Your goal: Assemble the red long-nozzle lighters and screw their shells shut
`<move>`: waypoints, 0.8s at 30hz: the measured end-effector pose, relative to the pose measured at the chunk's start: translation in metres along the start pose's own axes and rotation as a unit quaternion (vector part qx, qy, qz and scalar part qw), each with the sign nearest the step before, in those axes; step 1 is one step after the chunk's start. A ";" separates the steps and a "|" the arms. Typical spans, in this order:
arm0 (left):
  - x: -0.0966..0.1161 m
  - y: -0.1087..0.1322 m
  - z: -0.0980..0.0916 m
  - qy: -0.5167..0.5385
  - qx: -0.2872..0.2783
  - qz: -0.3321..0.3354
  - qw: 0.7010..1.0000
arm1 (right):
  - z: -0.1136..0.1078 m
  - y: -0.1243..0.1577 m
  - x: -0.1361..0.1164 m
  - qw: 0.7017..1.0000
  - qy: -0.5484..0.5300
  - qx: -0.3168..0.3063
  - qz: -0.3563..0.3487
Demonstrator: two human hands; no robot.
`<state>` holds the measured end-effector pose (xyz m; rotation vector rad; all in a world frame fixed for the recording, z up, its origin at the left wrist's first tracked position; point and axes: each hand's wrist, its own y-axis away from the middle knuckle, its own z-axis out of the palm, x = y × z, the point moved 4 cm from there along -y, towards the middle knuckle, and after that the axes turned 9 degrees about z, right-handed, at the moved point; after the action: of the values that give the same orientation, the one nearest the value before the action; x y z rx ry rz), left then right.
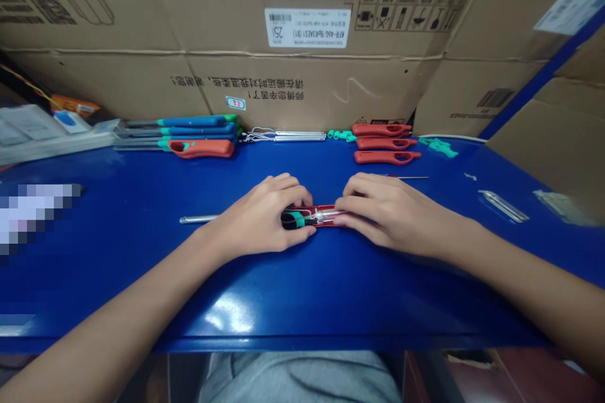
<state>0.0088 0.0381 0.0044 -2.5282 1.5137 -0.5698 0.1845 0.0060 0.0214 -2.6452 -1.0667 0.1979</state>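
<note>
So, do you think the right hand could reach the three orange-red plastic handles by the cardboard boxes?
Probably yes: the right hand sits close in front of the orange-red plastic handles, and only a thin metal pin lies between them, hardly an obstacle.

You wear this single camera on your head, and it faces forward and down across the blue surface (118, 283). Your left hand (258, 217) and right hand (394, 214) sit close together just below the centre of the frame, near enough to take up much of the middle. Your forearms (118, 321) reach in from the two lower corners. Along the bottom edge, the view drops past the front of the surface to your grey clothing (297, 381). Farther off, cardboard cartons (307, 75) stand beyond the back of the surface and fill the top of the frame, closing off the view there.
</note>
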 end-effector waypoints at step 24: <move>0.005 0.002 -0.004 0.011 0.085 0.061 0.994 | 0.011 -0.002 0.015 0.981 -0.138 -0.059 0.119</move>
<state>0.0078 0.0331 0.0090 -2.2938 1.5431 -0.6784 0.1909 0.0203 0.0111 -2.9138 -0.8560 0.5846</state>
